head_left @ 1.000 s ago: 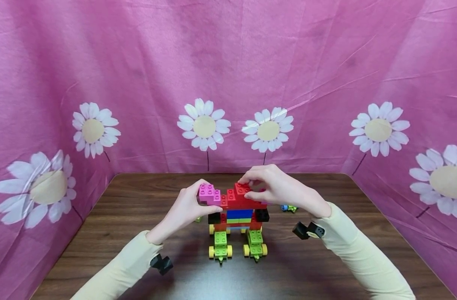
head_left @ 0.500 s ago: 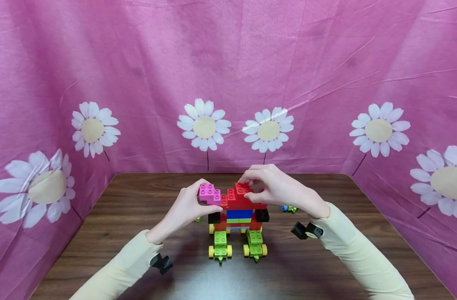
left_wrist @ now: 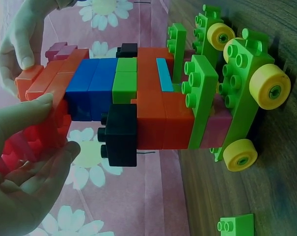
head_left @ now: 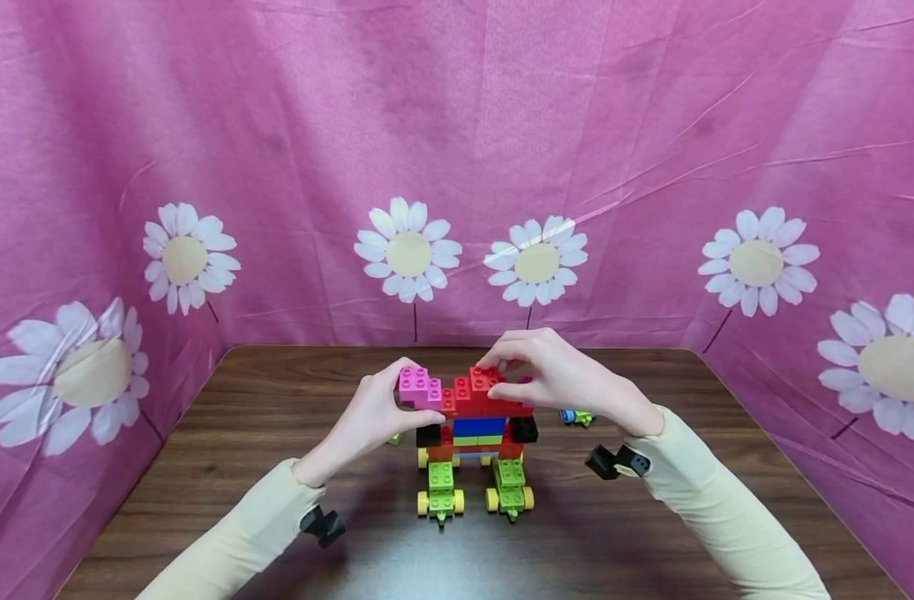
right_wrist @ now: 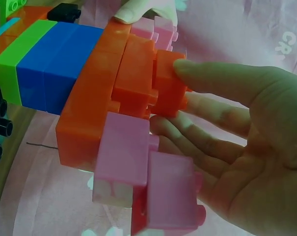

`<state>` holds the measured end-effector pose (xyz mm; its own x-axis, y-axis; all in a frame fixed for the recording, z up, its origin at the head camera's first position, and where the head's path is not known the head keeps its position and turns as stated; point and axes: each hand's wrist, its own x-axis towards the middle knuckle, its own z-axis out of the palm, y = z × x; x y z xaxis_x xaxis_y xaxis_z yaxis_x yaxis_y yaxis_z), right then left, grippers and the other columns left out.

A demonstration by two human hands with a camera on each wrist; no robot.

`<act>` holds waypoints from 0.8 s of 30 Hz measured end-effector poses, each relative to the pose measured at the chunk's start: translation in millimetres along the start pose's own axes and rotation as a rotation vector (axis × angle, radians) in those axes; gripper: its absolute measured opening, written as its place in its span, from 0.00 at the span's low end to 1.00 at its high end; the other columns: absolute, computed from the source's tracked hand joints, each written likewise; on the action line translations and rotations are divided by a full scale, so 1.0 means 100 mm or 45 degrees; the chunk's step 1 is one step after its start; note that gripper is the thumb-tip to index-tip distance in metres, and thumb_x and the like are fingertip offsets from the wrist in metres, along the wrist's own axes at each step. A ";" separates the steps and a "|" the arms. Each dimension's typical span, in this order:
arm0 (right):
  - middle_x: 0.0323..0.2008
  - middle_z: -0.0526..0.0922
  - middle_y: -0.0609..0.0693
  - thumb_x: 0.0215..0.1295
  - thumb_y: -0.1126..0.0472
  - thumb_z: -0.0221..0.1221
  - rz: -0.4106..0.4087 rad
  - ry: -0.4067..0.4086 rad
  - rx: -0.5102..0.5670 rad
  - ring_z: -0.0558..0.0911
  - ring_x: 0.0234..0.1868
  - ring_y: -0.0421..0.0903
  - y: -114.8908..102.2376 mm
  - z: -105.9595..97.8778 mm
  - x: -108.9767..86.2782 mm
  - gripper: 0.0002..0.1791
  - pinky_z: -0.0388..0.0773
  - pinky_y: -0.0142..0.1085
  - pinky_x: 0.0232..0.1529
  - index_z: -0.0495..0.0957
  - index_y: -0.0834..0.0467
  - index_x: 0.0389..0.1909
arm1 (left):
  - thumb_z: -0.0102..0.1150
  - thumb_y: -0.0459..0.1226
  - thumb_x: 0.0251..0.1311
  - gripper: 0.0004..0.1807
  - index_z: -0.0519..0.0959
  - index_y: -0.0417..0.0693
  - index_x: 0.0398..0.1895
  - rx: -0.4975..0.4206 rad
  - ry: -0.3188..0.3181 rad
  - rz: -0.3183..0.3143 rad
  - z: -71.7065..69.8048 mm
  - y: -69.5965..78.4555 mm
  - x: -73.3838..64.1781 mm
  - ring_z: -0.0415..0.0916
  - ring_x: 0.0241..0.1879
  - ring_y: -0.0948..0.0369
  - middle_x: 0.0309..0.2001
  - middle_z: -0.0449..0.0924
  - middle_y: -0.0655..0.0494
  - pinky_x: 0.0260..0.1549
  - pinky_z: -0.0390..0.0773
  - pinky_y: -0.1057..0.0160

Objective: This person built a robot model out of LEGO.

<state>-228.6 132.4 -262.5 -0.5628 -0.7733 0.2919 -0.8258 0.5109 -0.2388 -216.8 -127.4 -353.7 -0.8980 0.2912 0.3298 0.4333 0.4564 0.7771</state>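
Observation:
A figure built of toy building bricks stands upright on the table. Its body has blue bricks (head_left: 479,428) over lime ones, with black bricks (head_left: 524,430) at both sides. Below are two lime wheeled bases (head_left: 442,492) with yellow wheels. My left hand (head_left: 370,412) holds the figure's upper left end, thumb in front and fingers behind, beside the stepped pink bricks (head_left: 415,382). My right hand (head_left: 557,379) pinches the topmost red brick (right_wrist: 167,81) between thumb and fingers. That brick sits on the stepped red layers (right_wrist: 133,69). More pink bricks (right_wrist: 170,189) form the right end.
The figure stands on a dark wood table (head_left: 277,417). Behind it to the right lies a small blue and lime piece (head_left: 576,417). A loose lime brick (left_wrist: 236,225) is partly hidden behind the left hand. A pink cloth with daisies (head_left: 457,167) surrounds the table.

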 end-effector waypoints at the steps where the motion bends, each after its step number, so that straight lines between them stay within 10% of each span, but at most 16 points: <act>1: 0.42 0.87 0.47 0.57 0.59 0.71 0.002 0.004 -0.007 0.83 0.38 0.40 0.00 0.00 0.00 0.15 0.83 0.33 0.40 0.84 0.55 0.46 | 0.80 0.43 0.44 0.25 0.76 0.52 0.43 0.001 -0.002 0.002 0.00 0.00 0.00 0.77 0.31 0.63 0.34 0.84 0.59 0.31 0.79 0.67; 9: 0.39 0.88 0.47 0.59 0.58 0.69 0.092 -0.046 -0.019 0.68 0.21 0.34 0.00 0.01 0.01 0.15 0.69 0.26 0.23 0.84 0.56 0.47 | 0.80 0.43 0.44 0.25 0.75 0.52 0.43 0.006 0.001 0.007 0.01 0.01 0.00 0.77 0.31 0.64 0.34 0.84 0.59 0.31 0.78 0.67; 24: 0.46 0.88 0.50 0.60 0.60 0.68 0.027 -0.078 0.013 0.87 0.44 0.43 0.00 0.00 0.03 0.16 0.85 0.34 0.44 0.83 0.57 0.50 | 0.79 0.42 0.44 0.25 0.75 0.51 0.43 0.003 0.005 0.007 0.03 0.01 0.00 0.77 0.31 0.66 0.34 0.85 0.57 0.31 0.79 0.68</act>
<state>-230.5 130.2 -262.2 -0.5765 -0.7841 0.2299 -0.8133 0.5234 -0.2541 -215.8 -124.7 -353.9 -0.8959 0.2902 0.3365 0.4386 0.4567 0.7739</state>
